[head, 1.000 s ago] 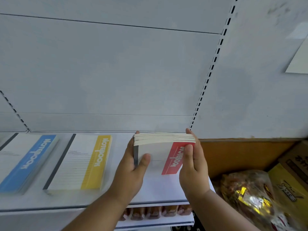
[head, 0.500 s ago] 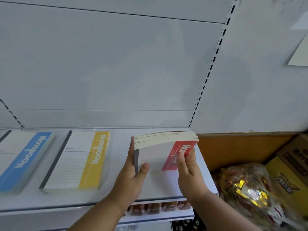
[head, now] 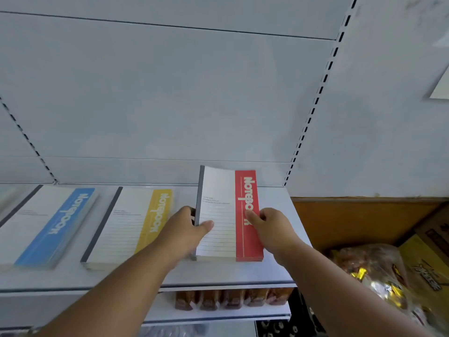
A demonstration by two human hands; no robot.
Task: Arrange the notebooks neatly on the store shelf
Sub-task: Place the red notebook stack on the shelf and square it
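Observation:
A stack of white notebooks with a red stripe (head: pixel 226 190) lies on the right part of the white shelf (head: pixel 218 273), its far end slightly lifted. My left hand (head: pixel 187 229) grips the stack's grey spine edge, thumb on the cover. My right hand (head: pixel 269 224) holds the red-stripe edge, fingers curled on it. A yellow-striped stack (head: pixel 131 222) lies flat to the left. A blue-striped stack (head: pixel 46 224) lies further left.
The shelf's white back panel (head: pixel 170 105) rises behind, with a slotted upright (head: pixel 313 105) at the right. Beyond the shelf end sit a brown board (head: pixel 352 215), a bag of wrapped snacks (head: pixel 371 271) and yellow boxes (head: pixel 422 263). Packaged goods (head: pixel 230 299) line the lower shelf.
The red-striped stack has gone from standing on edge to nearly flat on the shelf, cover up. Both hands lowered with it and slid to its sides.

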